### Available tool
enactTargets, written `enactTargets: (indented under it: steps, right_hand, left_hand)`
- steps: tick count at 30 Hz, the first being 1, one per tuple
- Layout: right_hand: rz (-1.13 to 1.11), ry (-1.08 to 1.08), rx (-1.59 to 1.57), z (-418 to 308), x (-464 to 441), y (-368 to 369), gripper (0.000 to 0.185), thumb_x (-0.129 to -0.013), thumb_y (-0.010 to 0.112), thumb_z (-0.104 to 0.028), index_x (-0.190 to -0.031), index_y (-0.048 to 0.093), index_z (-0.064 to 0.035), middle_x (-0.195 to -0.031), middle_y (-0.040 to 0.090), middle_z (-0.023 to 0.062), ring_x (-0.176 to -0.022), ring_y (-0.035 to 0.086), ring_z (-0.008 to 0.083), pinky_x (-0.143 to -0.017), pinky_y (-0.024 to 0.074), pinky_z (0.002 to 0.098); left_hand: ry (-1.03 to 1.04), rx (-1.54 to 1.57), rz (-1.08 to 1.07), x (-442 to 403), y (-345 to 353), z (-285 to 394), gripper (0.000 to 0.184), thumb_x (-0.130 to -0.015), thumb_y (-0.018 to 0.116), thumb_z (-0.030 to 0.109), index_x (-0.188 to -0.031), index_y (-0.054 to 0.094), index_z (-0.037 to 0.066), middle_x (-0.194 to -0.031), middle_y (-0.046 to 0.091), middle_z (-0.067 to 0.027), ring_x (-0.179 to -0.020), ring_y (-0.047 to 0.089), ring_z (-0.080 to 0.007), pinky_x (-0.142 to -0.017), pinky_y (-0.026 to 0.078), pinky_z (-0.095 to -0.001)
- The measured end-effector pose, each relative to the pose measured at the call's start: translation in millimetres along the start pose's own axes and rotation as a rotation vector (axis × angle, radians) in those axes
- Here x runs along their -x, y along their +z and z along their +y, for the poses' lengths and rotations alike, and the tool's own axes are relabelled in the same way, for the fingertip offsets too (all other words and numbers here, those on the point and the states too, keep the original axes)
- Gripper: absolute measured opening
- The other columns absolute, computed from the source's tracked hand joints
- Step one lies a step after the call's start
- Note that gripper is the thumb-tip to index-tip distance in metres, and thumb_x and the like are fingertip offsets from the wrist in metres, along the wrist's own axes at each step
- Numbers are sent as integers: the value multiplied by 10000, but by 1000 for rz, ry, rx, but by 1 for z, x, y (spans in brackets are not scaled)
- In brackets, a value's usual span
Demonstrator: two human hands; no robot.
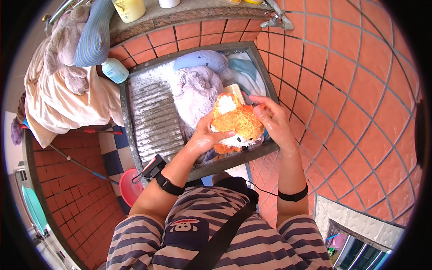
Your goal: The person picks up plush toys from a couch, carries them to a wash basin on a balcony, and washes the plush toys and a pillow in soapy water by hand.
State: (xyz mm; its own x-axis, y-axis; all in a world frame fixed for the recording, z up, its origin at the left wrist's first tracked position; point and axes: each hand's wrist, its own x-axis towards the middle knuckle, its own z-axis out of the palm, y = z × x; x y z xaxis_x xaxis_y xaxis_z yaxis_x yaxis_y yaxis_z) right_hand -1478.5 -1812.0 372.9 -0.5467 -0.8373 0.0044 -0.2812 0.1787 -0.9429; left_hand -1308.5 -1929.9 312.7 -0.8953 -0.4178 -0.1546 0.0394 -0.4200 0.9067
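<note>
An orange and white stuffed toy [240, 121] with dark eyes is held up over the near right part of a stone wash sink [265, 150]. My left hand [204, 135] grips its left side, the thumb across the white face. On the other side my right hand [274, 119] has its thumb and fingers bent against the toy's edge; its grip is partly hidden. A cream-coloured block, perhaps a brush [235, 91], shows behind the toy, close to the right fingertips. Beyond lie a wet lilac plush [198, 92], a blue plush [202, 60] and a teal-and-white cloth [246, 72].
Suds cover the ribbed washboard [155, 117] at the sink's left. A pale blue bottle [115, 70] stands by its far left corner. More plush toys [67, 40] and a cream cloth [76, 108] are heaped farther left. A pink basin [130, 186] sits below; a tap [276, 20] is behind.
</note>
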Motion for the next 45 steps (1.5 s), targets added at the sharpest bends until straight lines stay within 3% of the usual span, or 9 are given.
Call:
enactTargets:
  steps: [9,13,18,23,26,29,36,40,45]
  right_hand:
    - [215,78,251,134,48,74,381,-775,729,-150,-1109,606,-15,-1062,584,175,-1001,567,319,-896,442,385]
    - [348,40,419,161,73,114,356,-871,579,-159,-1196,522,-25,-1150,506,201,-1116,468,391,-969,370,466]
    - [259,157,499,197,62,134,312,-867,505,-292,-1062,547,-51,-1137,510,185,-1076,463,404,-917,374,496]
    - [165,223,774,226,39,145,279,-846,506,-350,-939,603,-105,-1072,532,127,-1019,455,375,-879,360,503]
    - [103,180,826,243,33,140,290,-812,549,-336,-904,603,-67,-970,570,168,-920,522,382,-794,401,496]
    - [-67,231,659,275,36,135,263,-780,594,-303,-843,612,-48,-796,578,186,-752,548,405,-725,417,501]
    - [-292,345,750,321,45,133,327,-717,687,-303,-788,636,13,-837,619,263,-767,587,459,-751,458,536]
    - [-95,273,719,316,28,142,320,-705,653,-280,-749,638,37,-832,607,281,-857,559,484,-822,420,565]
    - [-220,476,672,272,-15,123,394,-779,612,-336,-808,636,56,-839,633,262,-867,588,451,-822,447,513]
  left_hand:
    - [-25,-8,191,18,-5,-103,811,-848,659,32,-1468,135,36,-1397,358,-119,-1243,419,-197,-1024,384,-323]
    - [102,-919,395,15,1,-168,594,-928,512,321,-1399,326,10,-1184,459,-219,-1131,436,-360,-948,350,-459]
    - [-56,-942,692,-4,10,-194,329,-984,370,316,-983,558,46,-1023,547,-181,-1003,470,-391,-844,343,-490]
    - [-109,-968,685,-20,-18,-239,344,-983,346,288,-971,594,51,-874,582,-207,-815,534,-399,-732,414,-467]
    - [-580,-787,656,-17,-24,-276,299,-961,407,267,-924,581,27,-812,594,-225,-738,553,-417,-656,438,-473]
    - [109,-1423,728,-4,-28,-342,229,-888,497,226,-780,550,31,-800,617,-200,-743,587,-405,-648,460,-501]
    - [-617,-1407,232,-16,-30,-332,177,-841,541,165,-926,643,48,-912,666,-175,-852,640,-369,-782,483,-517]
    - [-916,-1255,634,7,-50,-505,259,-855,534,159,-1054,676,75,-978,689,-161,-920,665,-366,-857,488,-515]
    - [-660,-1282,0,-67,-58,-283,305,-916,469,254,-995,681,49,-999,672,-205,-948,655,-358,-898,469,-515]
